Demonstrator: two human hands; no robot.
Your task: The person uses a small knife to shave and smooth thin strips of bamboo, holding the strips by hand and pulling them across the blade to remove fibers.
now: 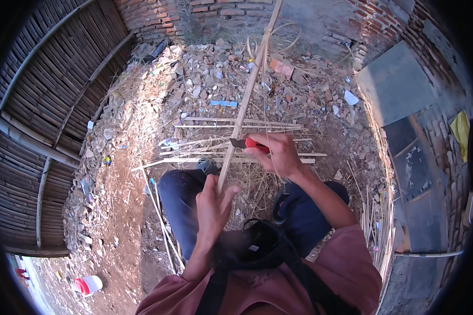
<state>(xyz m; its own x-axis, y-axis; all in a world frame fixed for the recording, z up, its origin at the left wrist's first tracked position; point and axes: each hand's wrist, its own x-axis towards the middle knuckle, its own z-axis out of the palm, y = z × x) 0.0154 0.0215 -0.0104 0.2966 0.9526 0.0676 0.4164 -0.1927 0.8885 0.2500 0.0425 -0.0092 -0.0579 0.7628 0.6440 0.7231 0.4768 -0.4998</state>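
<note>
I grip the lower end of a long pale split bamboo strip (245,97) in my left hand (211,206), fingers closed around it above my knees; the strip runs away from me over the rubble-strewn dirt ground (121,199) toward the brick wall. My right hand (280,155), apart from the left and further up the strip, is clamped on a red-handled knife (249,143) with its dark blade laid against the strip. I judge the blade could skid off the smooth bamboo toward my left hand or my dark blue trousers (181,202), since it sits just ahead of them. The thin strip could also flex and splinter.
</note>
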